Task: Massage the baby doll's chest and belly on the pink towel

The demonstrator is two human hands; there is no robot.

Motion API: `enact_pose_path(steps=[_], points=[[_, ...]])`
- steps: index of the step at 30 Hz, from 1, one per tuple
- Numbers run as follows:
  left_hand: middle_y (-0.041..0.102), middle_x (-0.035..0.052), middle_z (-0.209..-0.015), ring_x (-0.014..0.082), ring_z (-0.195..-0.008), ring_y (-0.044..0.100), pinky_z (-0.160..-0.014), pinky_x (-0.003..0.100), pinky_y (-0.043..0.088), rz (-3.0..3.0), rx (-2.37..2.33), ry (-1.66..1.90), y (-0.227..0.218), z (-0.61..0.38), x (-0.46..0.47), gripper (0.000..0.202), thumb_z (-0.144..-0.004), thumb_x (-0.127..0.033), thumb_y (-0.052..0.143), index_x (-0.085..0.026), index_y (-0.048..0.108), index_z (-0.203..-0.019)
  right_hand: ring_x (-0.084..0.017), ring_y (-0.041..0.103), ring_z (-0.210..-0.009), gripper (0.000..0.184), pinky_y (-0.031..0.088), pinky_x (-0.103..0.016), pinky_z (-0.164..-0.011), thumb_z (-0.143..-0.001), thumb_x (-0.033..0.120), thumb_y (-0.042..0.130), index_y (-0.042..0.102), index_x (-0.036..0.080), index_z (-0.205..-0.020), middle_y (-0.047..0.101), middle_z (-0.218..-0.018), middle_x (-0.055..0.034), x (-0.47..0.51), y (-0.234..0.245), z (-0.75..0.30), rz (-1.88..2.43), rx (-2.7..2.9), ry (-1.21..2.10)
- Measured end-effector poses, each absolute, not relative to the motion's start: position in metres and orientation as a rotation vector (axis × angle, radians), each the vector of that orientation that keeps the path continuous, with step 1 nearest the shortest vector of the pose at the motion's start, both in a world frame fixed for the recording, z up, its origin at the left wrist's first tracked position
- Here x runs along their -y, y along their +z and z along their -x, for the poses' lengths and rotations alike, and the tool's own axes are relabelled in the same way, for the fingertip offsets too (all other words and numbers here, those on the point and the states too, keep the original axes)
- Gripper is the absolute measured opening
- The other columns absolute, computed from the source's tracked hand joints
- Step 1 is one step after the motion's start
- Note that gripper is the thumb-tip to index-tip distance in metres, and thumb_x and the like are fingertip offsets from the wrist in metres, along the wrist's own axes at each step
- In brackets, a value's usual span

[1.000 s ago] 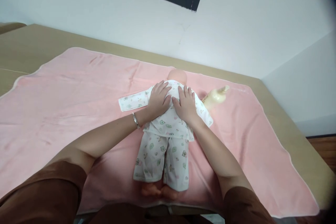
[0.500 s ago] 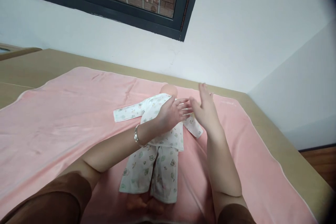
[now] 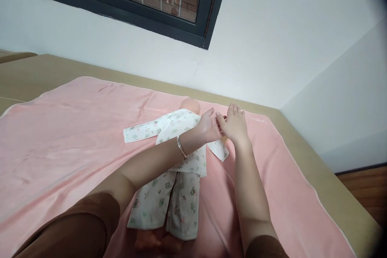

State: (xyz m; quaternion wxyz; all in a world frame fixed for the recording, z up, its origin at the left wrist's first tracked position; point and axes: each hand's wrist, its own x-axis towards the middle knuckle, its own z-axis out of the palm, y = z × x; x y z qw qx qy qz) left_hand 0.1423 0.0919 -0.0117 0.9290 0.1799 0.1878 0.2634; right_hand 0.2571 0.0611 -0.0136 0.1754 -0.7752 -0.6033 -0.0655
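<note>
A doll (image 3: 190, 105) lies on a pink blanket (image 3: 75, 129), its feet toward me. It wears a white printed top (image 3: 173, 123) with long sleeves and matching trousers (image 3: 152, 201). Over the doll's right-hand side in the picture, my left hand (image 3: 208, 127) is open with the palm turned up and holds nothing. My right hand (image 3: 235, 124) is beside it, fingers stretched out, also holding nothing. My right hand's thumb side overlaps the left fingertips and partly hides them; whether they touch I cannot tell. A silver bracelet (image 3: 182, 147) circles my left wrist.
The blanket is spread on a wooden table (image 3: 298, 157) that stands against a white wall (image 3: 256, 48). Above the table is a dark-framed window (image 3: 193, 36) with bars. At the right lies a brown wooden surface (image 3: 365, 187).
My left hand has shifted right toward my right hand and turned its palm upward. My right hand has tilted and lowered slightly over the left fingers. The view has shifted a little to the right.
</note>
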Motion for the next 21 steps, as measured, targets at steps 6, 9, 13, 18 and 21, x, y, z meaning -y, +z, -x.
enact_pose_path(steps=[6,9,13,18,21], points=[[0.068,0.0192,-0.116,0.0299,-0.108,0.068,-0.094,0.047,0.055,-0.405,-0.46,0.493,-0.014,-0.111,-0.084,0.053,-0.099,-0.053,0.031,-0.013,0.061,-0.117,-0.044,0.017,-0.151,0.082,0.017,-0.06,-0.119,-0.098,0.06,0.031,0.029,-0.001,-0.154,0.023,-0.161,-0.0305,-0.062,-0.017,-0.252,2.293,1.703,-0.335],[0.064,0.0207,-0.127,0.0304,-0.117,0.066,-0.101,0.045,0.052,-0.451,-0.508,0.473,-0.02,-0.087,-0.077,0.056,-0.096,-0.056,0.037,-0.012,0.062,-0.119,-0.045,0.021,-0.149,0.073,0.018,-0.066,-0.117,-0.1,0.057,0.027,0.031,0.01,-0.156,0.025,-0.163,-0.0234,-0.062,-0.017,-0.252,2.296,1.718,-0.315],[0.061,0.0222,-0.134,0.0311,-0.12,0.065,-0.104,0.045,0.05,-0.44,-0.535,0.473,-0.022,-0.058,-0.071,0.057,-0.095,-0.053,0.038,-0.01,0.06,-0.124,-0.047,0.016,-0.151,0.07,0.014,-0.077,-0.112,-0.101,0.056,0.025,0.032,0.014,-0.156,0.022,-0.164,-0.0219,-0.057,-0.013,-0.243,2.33,1.611,-0.27],[0.064,0.0221,-0.129,0.0301,-0.121,0.064,-0.107,0.043,0.049,-0.43,-0.539,0.515,-0.009,-0.035,-0.073,0.057,-0.096,-0.05,0.036,-0.007,0.058,-0.126,-0.044,0.0,-0.154,0.068,0.015,-0.074,-0.115,-0.101,0.054,0.029,0.029,0.014,-0.157,0.01,-0.167,-0.0212,-0.028,-0.005,-0.195,2.134,1.74,-0.287],[0.067,0.0202,-0.124,0.0314,-0.118,0.065,-0.104,0.048,0.051,-0.462,-0.434,0.46,0.01,-0.017,-0.067,0.055,-0.099,-0.046,0.028,-0.009,0.058,-0.126,-0.035,0.0,-0.156,0.065,0.013,-0.071,-0.118,-0.102,0.05,0.024,0.014,0.024,-0.161,0.004,-0.169,-0.0126,-0.006,-0.006,-0.16,1.876,2.054,-0.215]])
